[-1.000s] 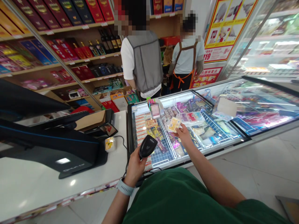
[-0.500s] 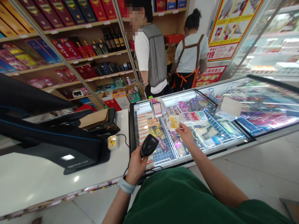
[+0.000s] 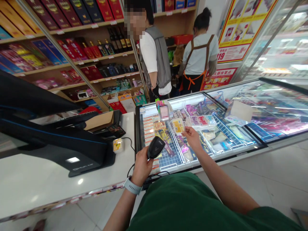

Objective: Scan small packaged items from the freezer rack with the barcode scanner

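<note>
The left hand (image 3: 142, 165) is wrapped around a black barcode scanner (image 3: 156, 147), its fingers hiding most of the handle, while the right hand (image 3: 193, 138) pinches the near right edge of a yellow-labelled clear packet (image 3: 178, 126) between thumb and fingertips. The packet is held over the glass top of a chest freezer (image 3: 138, 131); its print is too small to read. The hands are well apart, with a span of glass between them, the scanner's rounded, matte head pointing toward the packet. Under the glass, a white wire basket (image 3: 168, 160) and glossy plastic-wrapped goods show through glare. On the glass, a flat pack with purple and red panels (image 3: 202, 120) is just beyond the packet, and a pale open carton (image 3: 239, 112) stands farther right. To the left, the freezer's black frame meets a smooth white bench (image 3: 101, 189), whose front edge slants down out of view; a small squarish clear tub (image 3: 117, 145) with yellow contents sits on it near the dark base of a checkout terminal (image 3: 89, 160), cut off at the left border. Beyond, two people stand before wooden shelves (image 3: 115, 77); the glass case at far right is blurred.
</note>
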A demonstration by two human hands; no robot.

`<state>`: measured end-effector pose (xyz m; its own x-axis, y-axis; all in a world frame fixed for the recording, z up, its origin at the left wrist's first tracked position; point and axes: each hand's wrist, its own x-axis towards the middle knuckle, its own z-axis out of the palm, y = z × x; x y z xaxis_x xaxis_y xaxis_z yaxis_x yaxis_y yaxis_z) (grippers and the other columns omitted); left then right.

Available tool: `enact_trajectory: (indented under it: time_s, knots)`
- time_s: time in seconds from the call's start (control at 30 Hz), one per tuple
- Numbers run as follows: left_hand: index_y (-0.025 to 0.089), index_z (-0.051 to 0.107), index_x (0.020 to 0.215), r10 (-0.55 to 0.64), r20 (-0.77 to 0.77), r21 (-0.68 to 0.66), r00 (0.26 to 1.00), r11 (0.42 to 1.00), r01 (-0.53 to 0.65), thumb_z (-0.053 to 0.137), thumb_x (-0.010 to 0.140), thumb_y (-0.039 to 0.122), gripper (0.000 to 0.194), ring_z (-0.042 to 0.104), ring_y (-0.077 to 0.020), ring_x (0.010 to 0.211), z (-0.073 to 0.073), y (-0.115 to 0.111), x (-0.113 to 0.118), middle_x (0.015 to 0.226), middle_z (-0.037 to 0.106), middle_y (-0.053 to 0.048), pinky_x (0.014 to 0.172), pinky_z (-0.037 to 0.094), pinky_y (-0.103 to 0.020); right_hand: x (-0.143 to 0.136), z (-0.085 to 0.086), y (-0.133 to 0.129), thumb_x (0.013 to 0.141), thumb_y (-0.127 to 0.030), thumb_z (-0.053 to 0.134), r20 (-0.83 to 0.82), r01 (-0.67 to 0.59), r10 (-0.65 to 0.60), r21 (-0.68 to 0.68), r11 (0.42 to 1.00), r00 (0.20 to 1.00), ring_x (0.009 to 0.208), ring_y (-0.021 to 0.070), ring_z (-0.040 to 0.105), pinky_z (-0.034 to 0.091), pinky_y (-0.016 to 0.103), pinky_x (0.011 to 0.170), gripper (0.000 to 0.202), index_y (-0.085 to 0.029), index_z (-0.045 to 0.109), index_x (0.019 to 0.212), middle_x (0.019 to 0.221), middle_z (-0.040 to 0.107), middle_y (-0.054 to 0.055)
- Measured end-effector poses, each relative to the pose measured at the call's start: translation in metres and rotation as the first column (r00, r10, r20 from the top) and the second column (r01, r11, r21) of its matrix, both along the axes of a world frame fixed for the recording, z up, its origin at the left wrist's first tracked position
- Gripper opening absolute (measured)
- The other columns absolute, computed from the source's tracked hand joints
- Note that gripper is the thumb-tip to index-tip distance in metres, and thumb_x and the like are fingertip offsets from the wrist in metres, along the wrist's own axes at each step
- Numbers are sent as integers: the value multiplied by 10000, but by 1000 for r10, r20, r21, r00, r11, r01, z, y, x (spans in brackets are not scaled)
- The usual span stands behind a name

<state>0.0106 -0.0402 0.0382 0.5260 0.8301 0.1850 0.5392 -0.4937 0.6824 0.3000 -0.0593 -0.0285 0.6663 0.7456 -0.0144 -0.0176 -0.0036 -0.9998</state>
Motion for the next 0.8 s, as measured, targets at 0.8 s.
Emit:
enact_trajectory:
  time_s: [0.8]
  knots:
    - [175,528,1185,-132,-106,146,986,978,147,491,719,49,485,568,-255,1067,13,38,22,1123,636,-97,922,433,-407,-5,8,7,698,-388,658,30,-31,31,21,999,999,734,200,686,574,404,763,331,-184,607,954,881,710,56]
